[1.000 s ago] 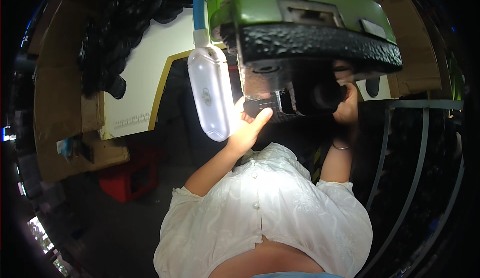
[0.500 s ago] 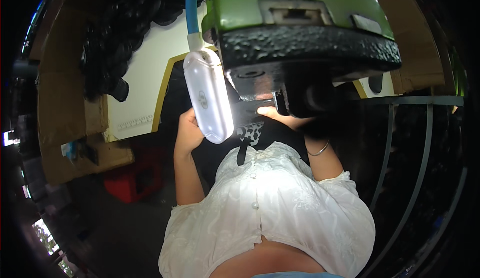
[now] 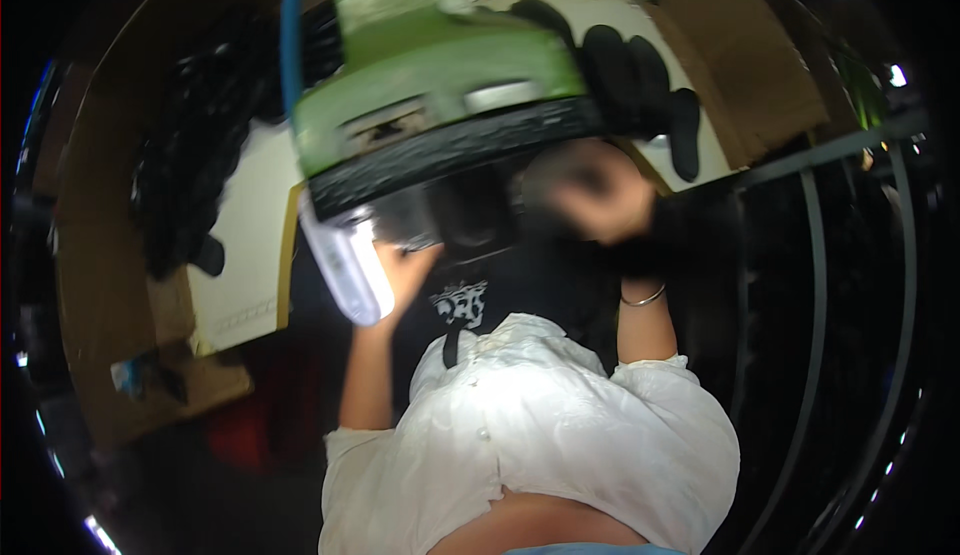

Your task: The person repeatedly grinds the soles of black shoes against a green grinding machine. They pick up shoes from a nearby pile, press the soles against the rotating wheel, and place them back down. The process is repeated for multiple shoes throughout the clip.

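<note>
A green machine head (image 3: 450,65) with a rough black lower edge stands over my work area and hides much of what lies below it. A white lamp (image 3: 345,260) glows at its left side. My left hand (image 3: 405,280) is behind the lamp, its thumb pointing toward the dark parts under the machine; its other fingers are mostly hidden, so its grip cannot be made out. To the right of the machine my right hand (image 3: 610,200) is raised and smeared by motion, next to a blurred dark round shape. Whether it holds anything is not visible.
Black sole-shaped pieces (image 3: 640,75) lie on the pale table at the far right. A heap of black pieces (image 3: 205,145) covers its left side. Cardboard walls (image 3: 95,225) surround the table. Grey metal rails (image 3: 820,255) stand at right, a dim red stool (image 3: 240,430) at lower left.
My right hand has left the area under the machine and come up to its right side. My left hand stays by the lamp. The view has shifted, showing the black pieces at right.
</note>
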`<action>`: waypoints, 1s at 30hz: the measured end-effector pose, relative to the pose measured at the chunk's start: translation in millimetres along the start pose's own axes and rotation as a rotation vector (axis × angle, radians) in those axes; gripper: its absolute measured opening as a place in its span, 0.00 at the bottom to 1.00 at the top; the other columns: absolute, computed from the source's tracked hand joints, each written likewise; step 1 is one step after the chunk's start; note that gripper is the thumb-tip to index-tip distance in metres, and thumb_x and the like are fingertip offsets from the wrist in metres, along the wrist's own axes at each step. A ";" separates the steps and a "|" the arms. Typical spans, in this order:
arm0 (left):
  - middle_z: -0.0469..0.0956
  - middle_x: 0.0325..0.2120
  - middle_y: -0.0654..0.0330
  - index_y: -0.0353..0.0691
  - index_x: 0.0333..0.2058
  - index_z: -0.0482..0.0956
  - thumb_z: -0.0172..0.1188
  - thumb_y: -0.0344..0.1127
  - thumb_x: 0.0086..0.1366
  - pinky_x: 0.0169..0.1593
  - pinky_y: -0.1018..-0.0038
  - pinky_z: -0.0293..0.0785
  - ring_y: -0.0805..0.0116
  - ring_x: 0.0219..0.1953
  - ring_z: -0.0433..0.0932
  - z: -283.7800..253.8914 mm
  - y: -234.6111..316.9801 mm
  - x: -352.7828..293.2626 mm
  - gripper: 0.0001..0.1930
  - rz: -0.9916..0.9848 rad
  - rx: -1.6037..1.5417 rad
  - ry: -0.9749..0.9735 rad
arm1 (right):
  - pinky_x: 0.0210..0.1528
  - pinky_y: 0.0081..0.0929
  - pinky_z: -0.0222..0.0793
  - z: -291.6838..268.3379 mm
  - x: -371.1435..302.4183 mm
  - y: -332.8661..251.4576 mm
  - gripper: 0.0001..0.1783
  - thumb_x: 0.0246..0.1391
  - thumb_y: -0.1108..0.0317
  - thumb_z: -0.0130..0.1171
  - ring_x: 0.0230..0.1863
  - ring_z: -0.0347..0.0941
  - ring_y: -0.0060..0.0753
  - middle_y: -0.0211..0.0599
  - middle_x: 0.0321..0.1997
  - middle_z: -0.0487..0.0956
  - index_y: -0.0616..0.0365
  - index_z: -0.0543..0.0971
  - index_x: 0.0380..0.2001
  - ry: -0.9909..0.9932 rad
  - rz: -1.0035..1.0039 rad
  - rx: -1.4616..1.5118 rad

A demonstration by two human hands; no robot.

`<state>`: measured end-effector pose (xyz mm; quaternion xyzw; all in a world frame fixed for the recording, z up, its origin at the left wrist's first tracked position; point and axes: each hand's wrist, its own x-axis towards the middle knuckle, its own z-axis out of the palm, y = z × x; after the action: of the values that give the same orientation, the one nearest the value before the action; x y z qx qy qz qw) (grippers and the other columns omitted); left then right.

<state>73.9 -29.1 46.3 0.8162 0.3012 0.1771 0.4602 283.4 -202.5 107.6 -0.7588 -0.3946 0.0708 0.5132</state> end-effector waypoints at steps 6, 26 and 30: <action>0.52 0.59 0.45 0.48 0.59 0.57 0.64 0.53 0.48 0.57 0.45 0.53 0.42 0.62 0.49 -144.8 -140.5 32.4 0.41 -0.199 0.990 0.952 | 0.47 0.23 0.67 -120.9 17.5 92.2 0.15 0.49 0.73 0.61 0.41 0.73 0.25 0.38 0.43 0.78 0.66 0.77 0.40 0.873 -0.061 -0.173; 0.67 0.50 0.45 0.45 0.45 0.77 0.57 0.39 0.55 0.56 0.57 0.59 0.47 0.51 0.67 -147.7 -152.3 -51.4 0.17 -0.206 0.966 0.913 | 0.53 0.28 0.61 -73.6 15.8 152.4 0.16 0.52 0.64 0.57 0.49 0.71 0.37 0.42 0.46 0.76 0.64 0.76 0.42 0.410 0.023 -0.465; 0.73 0.37 0.50 0.43 0.47 0.75 0.63 0.32 0.53 0.47 0.67 0.69 0.57 0.41 0.73 -157.0 -101.7 -51.1 0.20 -0.111 0.597 1.110 | 0.48 0.30 0.64 -50.3 16.4 135.7 0.14 0.45 0.73 0.57 0.43 0.72 0.41 0.45 0.42 0.75 0.69 0.74 0.37 0.354 -0.061 -0.482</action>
<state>-87.1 78.8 39.1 0.6792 0.5734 0.4581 -0.0035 391.8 -249.8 22.5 -0.8472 -0.3270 -0.1738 0.3810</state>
